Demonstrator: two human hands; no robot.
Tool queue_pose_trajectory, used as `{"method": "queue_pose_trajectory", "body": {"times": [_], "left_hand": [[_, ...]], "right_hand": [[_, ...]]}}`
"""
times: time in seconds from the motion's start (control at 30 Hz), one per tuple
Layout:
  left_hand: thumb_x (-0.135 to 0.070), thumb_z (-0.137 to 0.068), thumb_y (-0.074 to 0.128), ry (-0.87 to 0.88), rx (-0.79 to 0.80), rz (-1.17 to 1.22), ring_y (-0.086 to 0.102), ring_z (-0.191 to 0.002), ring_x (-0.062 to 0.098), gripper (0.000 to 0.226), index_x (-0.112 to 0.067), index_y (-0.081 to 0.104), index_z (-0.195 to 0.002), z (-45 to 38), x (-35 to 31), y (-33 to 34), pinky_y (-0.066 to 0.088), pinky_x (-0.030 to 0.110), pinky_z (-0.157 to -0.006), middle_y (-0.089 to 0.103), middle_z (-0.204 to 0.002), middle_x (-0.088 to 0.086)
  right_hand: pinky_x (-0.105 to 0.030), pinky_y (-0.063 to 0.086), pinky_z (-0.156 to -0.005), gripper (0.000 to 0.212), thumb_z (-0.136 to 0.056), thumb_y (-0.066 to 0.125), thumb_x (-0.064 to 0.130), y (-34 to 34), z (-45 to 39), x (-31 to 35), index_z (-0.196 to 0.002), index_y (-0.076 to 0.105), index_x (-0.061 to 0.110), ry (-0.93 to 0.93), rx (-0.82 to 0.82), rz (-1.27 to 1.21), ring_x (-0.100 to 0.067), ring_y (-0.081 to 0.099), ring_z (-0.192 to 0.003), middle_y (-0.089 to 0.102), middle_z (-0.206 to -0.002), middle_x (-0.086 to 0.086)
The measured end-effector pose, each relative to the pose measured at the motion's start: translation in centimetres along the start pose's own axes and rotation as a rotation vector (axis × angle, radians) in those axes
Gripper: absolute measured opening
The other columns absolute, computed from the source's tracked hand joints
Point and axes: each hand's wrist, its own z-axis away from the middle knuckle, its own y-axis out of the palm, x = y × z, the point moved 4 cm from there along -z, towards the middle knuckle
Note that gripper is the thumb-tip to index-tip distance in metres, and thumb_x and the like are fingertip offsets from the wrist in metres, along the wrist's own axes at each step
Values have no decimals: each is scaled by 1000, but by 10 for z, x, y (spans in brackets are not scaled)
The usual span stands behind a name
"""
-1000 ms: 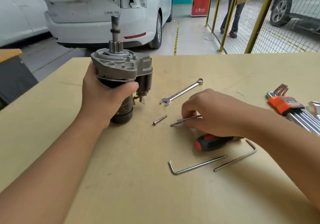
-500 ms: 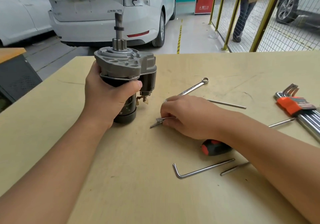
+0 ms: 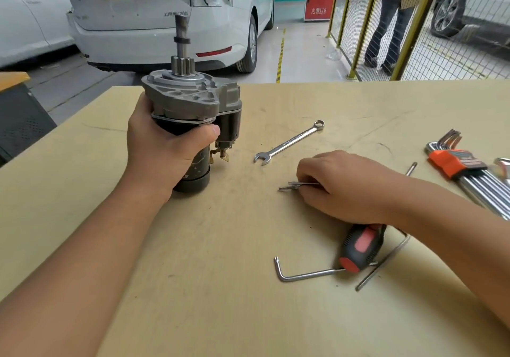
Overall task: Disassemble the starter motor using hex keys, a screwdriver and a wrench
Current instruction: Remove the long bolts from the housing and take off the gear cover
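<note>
The starter motor [image 3: 193, 102] stands upright on the table, pinion shaft pointing up. My left hand [image 3: 162, 149] grips its dark body just under the grey housing. To the right, my right hand [image 3: 339, 182] rests low on the table and pinches two long thin bolts [image 3: 289, 186], whose heads stick out to the left of my fingers. A combination wrench [image 3: 289, 142] lies between the motor and my right hand. The red-and-black screwdriver handle [image 3: 358, 247] lies under my right wrist, its shaft tip [image 3: 411, 169] showing beyond the hand.
Two loose hex keys [image 3: 306, 273] [image 3: 383, 262] lie near the screwdriver handle. A hex key set in an orange holder [image 3: 455, 160] sits at the right edge. The tan table [image 3: 220, 287] ends ahead; white cars, a yellow fence and a standing person are beyond.
My right hand reached left to the short bolt by the motor, gathered it beside the long bolt, and has drawn both back to the right. The left hand keeps its grip on the motor.
</note>
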Motion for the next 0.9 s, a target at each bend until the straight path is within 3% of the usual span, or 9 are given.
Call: {"method": "queue_pose_trajectory", "body": {"times": [0.2, 0.37, 0.43, 0.53, 0.57, 0.63, 0.7, 0.8, 0.9], "left_hand": [[-23, -60, 91, 24, 6, -70, 71, -100, -3, 58, -36, 64, -110, 2, -4, 2, 57, 15, -80, 75, -108, -23], [-30, -59, 90, 76, 32, -192, 69, -105, 6, 61, -27, 64, -115, 4, -10, 1, 59, 41, -94, 74, -110, -17], [-37, -57, 89, 110, 53, -246, 68, -103, -1, 65, -27, 64, -116, 6, -14, 3, 58, 32, -92, 73, -108, -24], [-51, -53, 84, 163, 88, -345, 62, -93, -16, 67, -37, 61, -115, 8, -20, 4, 45, 4, -76, 65, -96, -44], [-52, -53, 84, 178, 102, -395, 62, -92, -14, 69, -38, 61, -117, 9, -20, 4, 45, 5, -74, 65, -95, -44], [-48, -54, 86, 185, 126, -506, 66, -95, 2, 77, -44, 57, -125, 12, -19, 5, 54, 25, -79, 68, -97, -35], [-45, -58, 90, 207, 134, -631, 66, -100, 20, 83, -49, 50, -130, 17, -18, 9, 53, 37, -79, 70, -102, -23], [-42, -60, 90, 280, 140, -766, 64, -99, 28, 80, -47, 48, -129, 22, -18, 16, 41, 36, -75, 60, -100, -20], [-42, -60, 91, 299, 137, -775, 63, -99, 28, 80, -46, 49, -129, 22, -16, 17, 40, 36, -76, 57, -100, -21]], "right_hand": [[-40, 51, -71, 25, -88, 55, 57, -4, 5, -8, -92, 54, 32, 19, -23, -139, -12, 54, -79, 57, -84, 11], [-40, 52, -71, 43, -80, 49, 72, -18, 23, -26, -98, 61, 34, 73, -81, -240, -4, 57, -77, 64, -84, 11], [-41, 53, -70, 41, -80, 53, 72, -19, 31, -30, -95, 63, 34, 103, -128, -312, -6, 59, -73, 65, -80, 10], [-39, 53, -69, 50, -75, 50, 80, -14, 35, -22, -94, 62, 36, 159, -149, -304, -4, 58, -74, 64, -80, 11], [-37, 52, -70, 55, -72, 47, 85, -14, 33, -16, -95, 61, 36, 176, -152, -279, -4, 58, -77, 63, -80, 13], [-34, 49, -68, 68, -64, 37, 92, -15, 26, -4, -97, 60, 36, 212, -144, -213, -9, 59, -82, 61, -80, 14], [-33, 43, -64, 79, -61, 28, 99, -15, 16, 11, -96, 58, 34, 233, -129, -122, -16, 59, -85, 58, -84, 13], [-38, 39, -64, 90, -58, 19, 105, -5, 6, 38, -93, 49, 28, 226, -101, 14, -24, 53, -83, 49, -88, 5], [-40, 38, -62, 67, -77, 30, 90, 4, 1, 57, -96, 35, 26, 182, -106, 41, -30, 52, -83, 35, -86, 1]]}}
